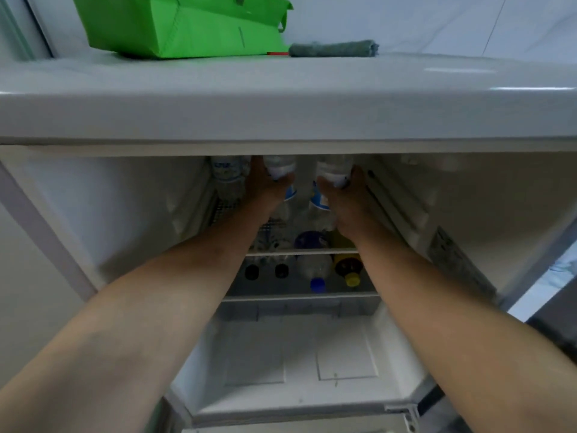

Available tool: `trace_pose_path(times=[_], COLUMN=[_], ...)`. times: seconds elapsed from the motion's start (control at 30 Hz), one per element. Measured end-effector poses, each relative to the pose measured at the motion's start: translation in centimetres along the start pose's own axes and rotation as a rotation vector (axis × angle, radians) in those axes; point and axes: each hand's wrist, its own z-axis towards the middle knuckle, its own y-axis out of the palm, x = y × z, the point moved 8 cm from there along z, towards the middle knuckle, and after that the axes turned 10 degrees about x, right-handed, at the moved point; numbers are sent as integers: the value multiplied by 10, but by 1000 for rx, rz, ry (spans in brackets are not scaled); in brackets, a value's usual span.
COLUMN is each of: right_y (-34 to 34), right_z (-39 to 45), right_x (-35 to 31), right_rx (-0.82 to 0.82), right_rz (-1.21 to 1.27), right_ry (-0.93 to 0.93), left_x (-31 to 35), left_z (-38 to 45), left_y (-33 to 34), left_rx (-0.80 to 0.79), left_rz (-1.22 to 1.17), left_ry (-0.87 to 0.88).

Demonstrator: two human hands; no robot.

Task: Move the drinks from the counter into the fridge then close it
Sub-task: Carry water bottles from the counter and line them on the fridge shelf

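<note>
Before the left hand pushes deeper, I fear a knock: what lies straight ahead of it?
Likely nothing but the fridge's back wall. The left hand grips a water bottle; another clear bottle stands just left, beside its path. Depth is unclear.

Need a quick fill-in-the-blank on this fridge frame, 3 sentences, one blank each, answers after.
1. Each hand, left hand and right hand, grips one clear ____ on the fridge's top shelf.
2. The bag on top of the fridge is ____ in colour.
3. On the lower shelf, the bottle with the blue cap lies beside one with a ____ cap.

Missing words: bottle; green; yellow
</note>
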Motion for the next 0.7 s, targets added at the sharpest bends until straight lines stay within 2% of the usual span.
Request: trace_pose_path(times=[0.27,0.4,0.57,0.7], right_y=[33,36,19,24], right_z=[33,43,41,44], right_x=[12,17,41,52], right_rx=[-28,-73,-117,-133], right_rz=[-53,-112,-506,-526], right_ry=[-91,-87,-70,-79], left_x=[-5,-4,-39,-44], left_z=[25,21,11,12], left_y=[20,15,15,20], left_rx=[-21,-103,-182,-126], left_rz=[38,-19,381,406], left_ry=[120,176,84,85])
